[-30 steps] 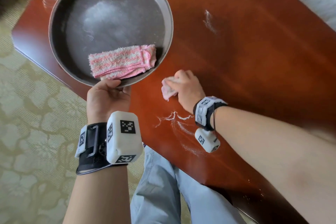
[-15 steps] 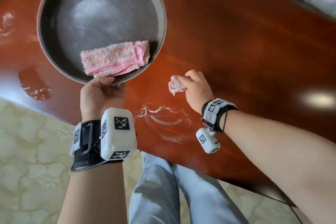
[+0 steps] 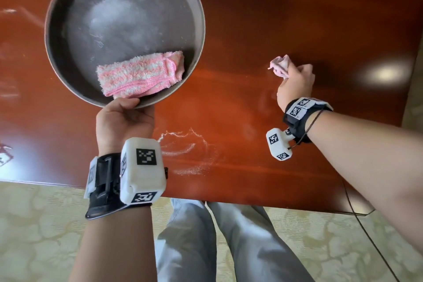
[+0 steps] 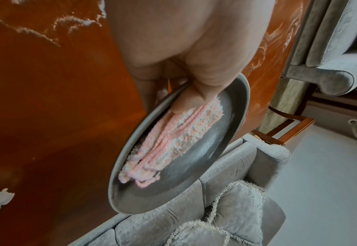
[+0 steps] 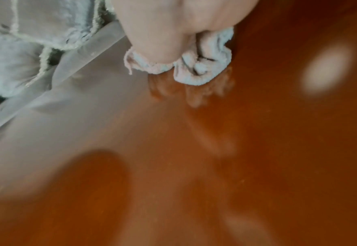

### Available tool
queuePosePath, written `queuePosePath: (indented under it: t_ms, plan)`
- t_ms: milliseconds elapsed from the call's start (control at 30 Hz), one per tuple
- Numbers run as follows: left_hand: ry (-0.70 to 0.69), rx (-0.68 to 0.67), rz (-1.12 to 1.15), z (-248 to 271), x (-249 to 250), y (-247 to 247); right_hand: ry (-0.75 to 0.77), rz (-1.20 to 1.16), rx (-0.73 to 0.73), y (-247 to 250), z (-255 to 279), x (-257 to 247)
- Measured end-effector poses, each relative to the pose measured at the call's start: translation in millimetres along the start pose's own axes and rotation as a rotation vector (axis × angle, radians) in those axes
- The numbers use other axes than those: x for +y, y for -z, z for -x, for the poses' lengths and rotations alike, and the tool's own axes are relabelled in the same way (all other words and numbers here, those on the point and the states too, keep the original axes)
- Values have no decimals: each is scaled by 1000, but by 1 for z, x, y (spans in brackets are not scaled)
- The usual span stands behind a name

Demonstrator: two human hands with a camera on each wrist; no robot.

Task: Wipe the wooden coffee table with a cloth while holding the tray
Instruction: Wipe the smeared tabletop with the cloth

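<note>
A round grey metal tray [image 3: 57, 30] hangs over the left half of the red-brown wooden coffee table [image 3: 251, 18]. My left hand [image 3: 124, 117] grips its near rim, thumb inside. A folded pink-and-white striped towel [image 3: 139, 75] lies in the tray against the thumb; the left wrist view shows the towel [image 4: 173, 141] and the tray [image 4: 226, 133] tilted. My right hand [image 3: 295, 82] clutches a small crumpled pale pink cloth [image 3: 280, 66] and presses it on the table at right. In the right wrist view the cloth [image 5: 203, 66] bunches out under my curled fingers.
White smears of residue [image 3: 183, 144] streak the table near its front edge, between my hands. A grey sofa with fringed cushions [image 4: 226, 208] stands beyond the table. Patterned beige carpet [image 3: 34, 224] and my legs in light jeans [image 3: 206, 247] lie below the near edge.
My right hand has slid the pink cloth to the right across the table, away from the tray. The left hand keeps the same hold on the tray rim.
</note>
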State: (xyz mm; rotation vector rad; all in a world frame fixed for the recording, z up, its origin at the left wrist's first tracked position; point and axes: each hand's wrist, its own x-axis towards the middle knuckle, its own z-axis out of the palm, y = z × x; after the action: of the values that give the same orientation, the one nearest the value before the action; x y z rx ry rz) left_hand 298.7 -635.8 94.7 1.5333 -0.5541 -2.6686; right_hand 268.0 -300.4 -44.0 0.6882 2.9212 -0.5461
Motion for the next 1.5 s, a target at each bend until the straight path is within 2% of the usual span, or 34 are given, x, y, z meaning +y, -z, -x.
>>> queuePosePath:
  t_ms: [100, 233, 367, 467, 533, 600, 633, 767, 833, 933, 1000, 1167, 1367, 1500]
  plan:
    - [-9, -11, -1, -3, 7, 3, 30, 12, -35, -9, 12, -24]
    - [-32, -10, -16, -5, 22, 7, 285, 62, -191, -26, 52, -70]
    - [-61, 22, 12, -3, 35, 8, 522, 87, -458, -38, 106, -99]
    - [-73, 1, 2, -2, 45, 8, 729, 17, -563, -48, 139, -107]
    - [-86, -11, 16, -2, 52, 11, 823, -34, -595, -49, 140, -114]
    - [-83, 4, 26, -2, 60, 14, 821, -94, -525, -45, 121, -123]
    - [-86, 14, 31, -2, 63, 15, 795, -113, -439, -44, 106, -129]
    - [-110, 46, 62, -6, 76, 22, 581, -119, -133, -44, 30, -150]
    - [-131, 50, 103, -10, 84, 29, 473, -48, -105, -46, 3, -158]
    - [-166, 65, 126, -10, 95, 38, 411, 32, -133, -55, -12, -172]
    - [-171, 61, 113, -9, 99, 42, 464, 48, -170, -62, -5, -189]
    - [-179, 119, 114, -9, 105, 46, 749, 143, -359, -72, 38, -217]
    - [-191, 110, 145, -8, 105, 48, 1102, 54, -592, -73, 105, -179]
    - [-192, 92, 118, -3, 104, 48, 1231, 112, -640, -67, 106, -176]
